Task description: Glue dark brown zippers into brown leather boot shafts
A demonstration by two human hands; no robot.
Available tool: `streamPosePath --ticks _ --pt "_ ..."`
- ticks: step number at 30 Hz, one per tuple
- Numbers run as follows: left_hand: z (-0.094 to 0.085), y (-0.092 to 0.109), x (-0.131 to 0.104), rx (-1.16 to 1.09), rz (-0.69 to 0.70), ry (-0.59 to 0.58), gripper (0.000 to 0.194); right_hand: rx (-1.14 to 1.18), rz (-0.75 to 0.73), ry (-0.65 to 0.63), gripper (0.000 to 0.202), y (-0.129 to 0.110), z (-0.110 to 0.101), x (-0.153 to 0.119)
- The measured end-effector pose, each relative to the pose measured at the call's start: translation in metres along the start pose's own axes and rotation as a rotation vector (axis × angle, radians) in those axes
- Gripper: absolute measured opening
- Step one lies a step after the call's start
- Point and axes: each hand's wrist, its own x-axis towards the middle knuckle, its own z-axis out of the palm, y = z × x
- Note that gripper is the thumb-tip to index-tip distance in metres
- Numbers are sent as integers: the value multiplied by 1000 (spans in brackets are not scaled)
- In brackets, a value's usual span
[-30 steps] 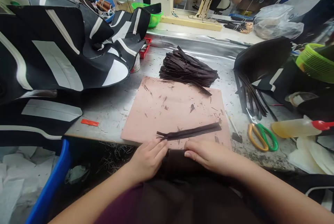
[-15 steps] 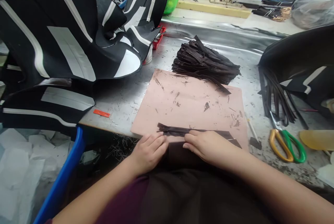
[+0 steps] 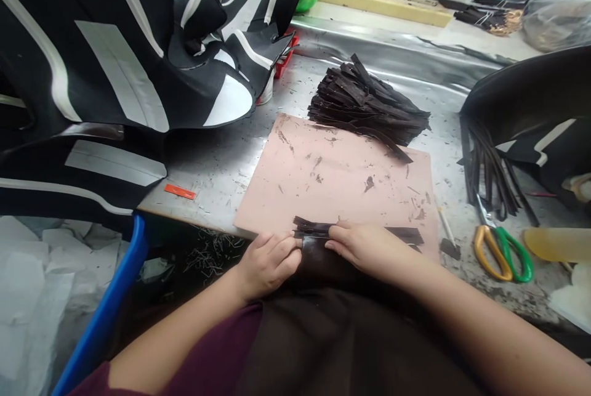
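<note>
A dark brown piece (image 3: 316, 260) hangs at the near edge of the pink board (image 3: 332, 180), its upper edge between my hands. My left hand (image 3: 272, 260) is closed on its left corner. My right hand (image 3: 353, 245) pinches the same upper edge farther right, fingers bent. Dark strips (image 3: 406, 235) lie on the board just behind and beside my hands. Farther back, a thick pile of dark strips (image 3: 364, 103) rests across the board's far edge.
Black pieces with white bands (image 3: 184, 97) are heaped at the left, above a blue bin (image 3: 101, 316). Scissors (image 3: 503, 254), a yellowish bottle (image 3: 558, 244) and a brush (image 3: 449, 239) lie at the right. An orange bar (image 3: 180, 191) is on the metal table (image 3: 212, 162).
The view has shifted slightly. The dark brown piece's upper edge now shows more between my hands, and both hands stay close together at the board's near edge.
</note>
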Motion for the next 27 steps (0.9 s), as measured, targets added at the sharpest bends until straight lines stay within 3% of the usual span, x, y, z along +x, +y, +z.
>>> streamPosePath --ticks 3,7,16,27 --pt "6 6 0 -30 -15 61 16 9 -15 -5 27 1 0 1" --pt "10 6 0 -37 -45 9 15 18 -23 -3 27 4 0 0" --pt "2 -1 12 49 78 -5 14 -31 -1 21 26 2 3 4" --pt "3 5 11 73 6 -76 19 -66 -1 42 24 3 6 5"
